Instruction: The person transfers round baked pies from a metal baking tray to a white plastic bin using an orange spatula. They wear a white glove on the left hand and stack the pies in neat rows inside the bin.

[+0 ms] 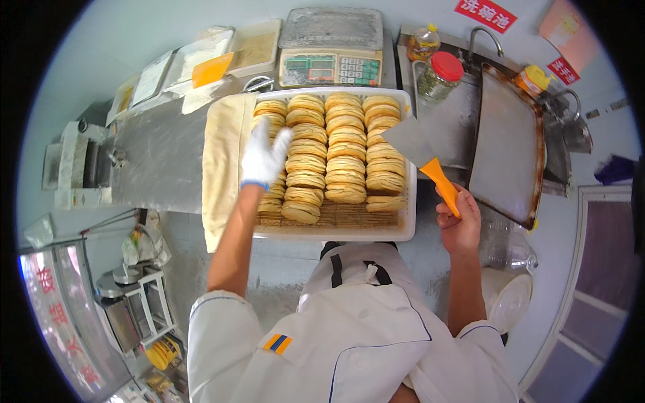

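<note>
Several rows of round, golden flatbreads (345,158) stand on edge, packed together, in a white plastic crate (336,233) with a wire rack at its bottom. My left hand (265,156), in a white glove, is over the leftmost row, with the thumb apart from the fingers and nothing seen in it. Whether it touches the breads I cannot tell. To the right of the crate, my bare right hand (461,218) grips the orange handle of a scraper (438,181). Its wide metal blade points up and left, over the crate's right rim. A beige cloth (225,168) drapes along the crate's left side.
Behind the crate stands a digital scale (331,64). A steel counter (161,154) and shallow trays (252,50), one holding an orange scraper (212,70), lie left. On the right are a red-lidded jar (440,75), a leaning baking tray (508,144) and a tap (485,41).
</note>
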{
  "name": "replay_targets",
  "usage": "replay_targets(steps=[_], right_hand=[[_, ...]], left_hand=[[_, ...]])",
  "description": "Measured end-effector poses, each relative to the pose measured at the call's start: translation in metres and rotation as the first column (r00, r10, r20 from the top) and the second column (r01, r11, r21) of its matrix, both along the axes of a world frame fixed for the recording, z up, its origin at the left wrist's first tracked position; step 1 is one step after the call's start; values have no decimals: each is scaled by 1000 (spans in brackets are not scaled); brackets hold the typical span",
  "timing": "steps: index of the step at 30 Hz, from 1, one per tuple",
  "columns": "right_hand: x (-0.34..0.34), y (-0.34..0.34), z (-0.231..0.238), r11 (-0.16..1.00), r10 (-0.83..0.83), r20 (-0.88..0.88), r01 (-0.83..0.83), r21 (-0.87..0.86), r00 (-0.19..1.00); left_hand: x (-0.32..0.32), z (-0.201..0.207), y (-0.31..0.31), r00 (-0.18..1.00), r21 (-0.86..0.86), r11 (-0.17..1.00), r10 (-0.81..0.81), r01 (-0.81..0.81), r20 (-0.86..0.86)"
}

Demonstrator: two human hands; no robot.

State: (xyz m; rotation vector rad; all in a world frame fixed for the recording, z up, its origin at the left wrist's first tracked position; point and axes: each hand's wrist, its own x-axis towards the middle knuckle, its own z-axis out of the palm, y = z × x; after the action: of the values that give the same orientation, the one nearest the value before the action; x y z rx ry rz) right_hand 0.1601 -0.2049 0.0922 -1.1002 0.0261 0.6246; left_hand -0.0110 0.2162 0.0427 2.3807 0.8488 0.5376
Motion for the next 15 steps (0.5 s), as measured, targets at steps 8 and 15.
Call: replay_targets(steps=[8, 15], right_hand=[[86, 7, -19, 963, 249, -15, -246, 109, 968], [126, 7, -20, 922, 370, -38, -362, 134, 928]], left_hand=[[-15, 0, -226, 749, -991, 110, 663, -81, 12], [33, -32, -235, 590, -988, -129, 793, -83, -153]])
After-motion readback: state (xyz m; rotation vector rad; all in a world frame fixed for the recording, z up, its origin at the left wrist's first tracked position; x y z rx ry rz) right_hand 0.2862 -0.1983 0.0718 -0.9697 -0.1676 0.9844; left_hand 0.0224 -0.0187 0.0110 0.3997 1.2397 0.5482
